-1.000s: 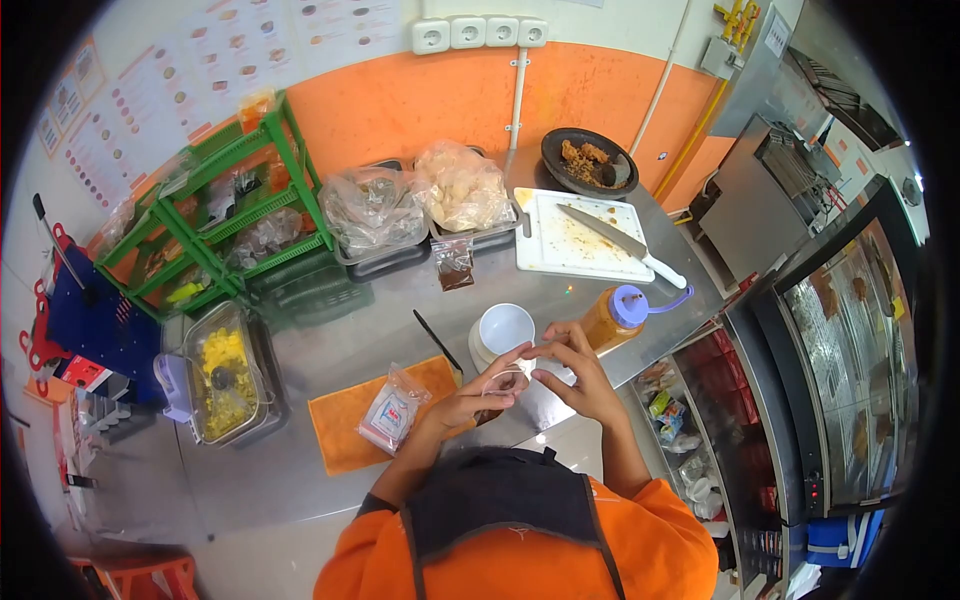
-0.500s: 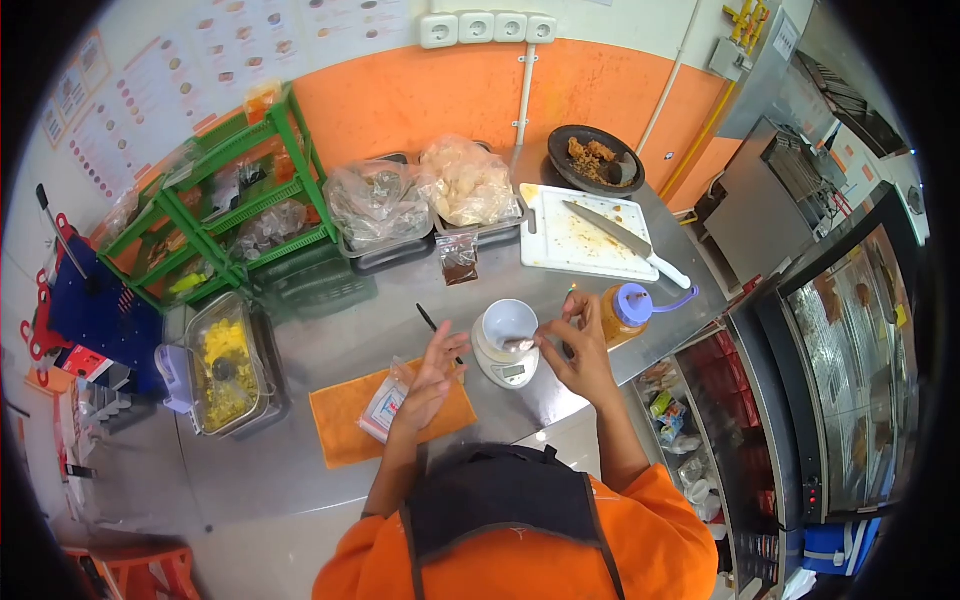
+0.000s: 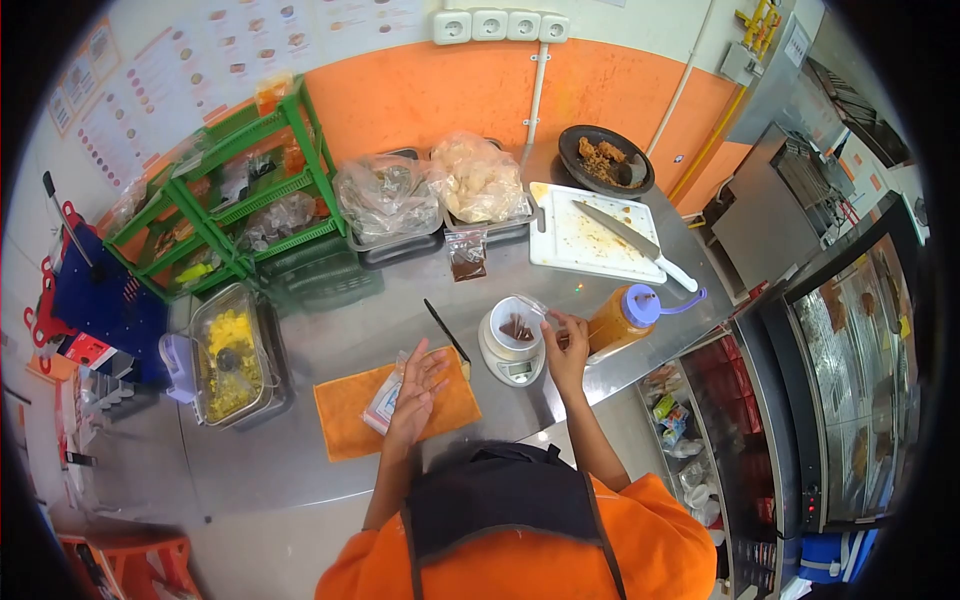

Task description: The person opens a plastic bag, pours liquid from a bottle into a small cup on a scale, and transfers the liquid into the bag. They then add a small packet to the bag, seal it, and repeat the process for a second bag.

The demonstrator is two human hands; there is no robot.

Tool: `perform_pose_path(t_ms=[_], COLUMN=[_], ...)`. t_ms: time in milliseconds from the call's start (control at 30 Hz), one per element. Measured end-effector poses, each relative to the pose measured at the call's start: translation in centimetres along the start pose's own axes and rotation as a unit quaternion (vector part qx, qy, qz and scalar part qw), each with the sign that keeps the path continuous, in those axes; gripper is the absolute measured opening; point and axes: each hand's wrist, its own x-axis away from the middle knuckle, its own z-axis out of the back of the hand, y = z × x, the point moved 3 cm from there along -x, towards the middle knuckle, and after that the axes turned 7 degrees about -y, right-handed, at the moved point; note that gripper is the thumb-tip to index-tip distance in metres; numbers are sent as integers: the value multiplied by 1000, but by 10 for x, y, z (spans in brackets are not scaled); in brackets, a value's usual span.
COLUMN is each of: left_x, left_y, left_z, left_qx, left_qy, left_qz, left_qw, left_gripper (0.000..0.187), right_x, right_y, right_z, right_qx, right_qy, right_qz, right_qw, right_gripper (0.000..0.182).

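Note:
A white kitchen scale (image 3: 516,372) stands on the metal counter with a white bowl (image 3: 497,318) on top. Inside the bowl lies a small clear plastic bag (image 3: 517,327) with dark brown contents. My right hand (image 3: 570,345) is at the bowl's right rim, fingers closed at the bag's clear upper edge; the exact grip is partly hidden. My left hand (image 3: 415,395) hovers open, fingers spread, above an orange cloth (image 3: 345,425). Partly behind that hand, a packet of plastic bags (image 3: 383,402) rests on the cloth. A black pen (image 3: 440,322) lies between hand and scale.
Right of the scale is a sauce bottle (image 3: 622,318) with a purple lid. Behind are a bagged brown portion (image 3: 467,262), a cutting board (image 3: 560,250) with a knife (image 3: 625,235), a stone mortar (image 3: 570,150) and bagged trays (image 3: 385,200). A clear container (image 3: 270,385) stands left.
My right hand has shifted slightly down and right from over the bowl. Brown contents now show inside the bowl. My left hand stays spread near the cloth. The camera view has shifted slightly.

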Motion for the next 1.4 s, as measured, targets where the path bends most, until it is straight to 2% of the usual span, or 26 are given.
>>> perform_pose_path(t_ms=[67, 200, 300, 367, 600, 667, 700, 733, 767, 800, 867, 900, 1000, 1067, 1100, 1167, 1200, 1267, 1300, 1367, 1400], left_x=[-1, -5, -5, -5, -3, -3, -3, -3, -3, -3, -3, -3, -5, -8, -11, -20, -25, -40, -47, -62, -71], left_y=[1, 0, 4, 7, 9, 12, 12, 12, 13, 13, 13, 13, 13, 10, 8, 3, 0, -5, -7, -13, -15], left_z=[-2, -3, -6, -7, -5, -6, -6, -5, -5, -5, -5, -5, -7, -8, -11, -16, -18, -21, -20, -20, -20], left_qx=[1, 1, 10, -4, 0, 8, 8, 9, 10, 10, 18, 18, 20, 18, 16, -81, -83, -92, -94, -171, -171], left_qy=[2, -1, 5, 32, 56, 65, 64, 64, 64, 63, 63, 63, 63, 90, 89, 136, 136, 119, 120, 99, 99], left_qz=[1, -7, -26, -32, -60, -66, -66, -70, -73, -74, -82, -83, -85, -79, -80, -49, -53, -50, -55, -37, -41], left_qw=[1000, 1000, 1000, 999, 997, 996, 996, 995, 995, 995, 994, 994, 994, 993, 993, 986, 986, 987, 987, 979, 979], left_gripper=[97, 93, 86, 78, 70, 69, 69, 68, 68, 68, 68, 68, 68, 60, 60, 47, 47, 37, 37, 40, 40], right_x=[4, 22, 36, 39, 38, 34, 33, 33, 32, 30, 26, 25, 19, 10, 4, -8, -10, -15, -16, -12, -11], right_y=[-8, -6, -12, -19, -18, -24, -23, -22, -23, -24, -29, -29, -24, -16, -9, 2, 1, 2, -6, -40, -51], right_z=[3, 8, 17, 25, 31, 31, 30, 28, 27, 27, 23, 19, 9, 4, -2, -13, -14, -21, -21, -17, -14], right_qx=[-30, 11, 42, 176, 57, 52, 52, 54, 56, 55, 59, 59, -23, 58, 56, 94, 90, 44, 41, 122, 132], right_qy=[0, 23, 56, 17, 27, -14, -14, -14, -14, -14, -54, -54, -28, 2, 4, 50, 51, -17, -18, -26, -19], right_qz=[5, 19, -29, -45, -68, -45, -46, -2, 41, 41, 98, 98, 61, 15, 17, 52, 56, 3, 9, 108, 126], right_qw=[1000, 999, 997, 983, 996, 997, 997, 998, 998, 998, 992, 992, 997, 998, 998, 993, 993, 999, 999, 986, 983], right_gripper=[22, 22, 16, 23, 29, 15, 15, 14, 23, 23, 37, 37, 30, 19, 19, 16, 16, 11, 11, 7, 5])
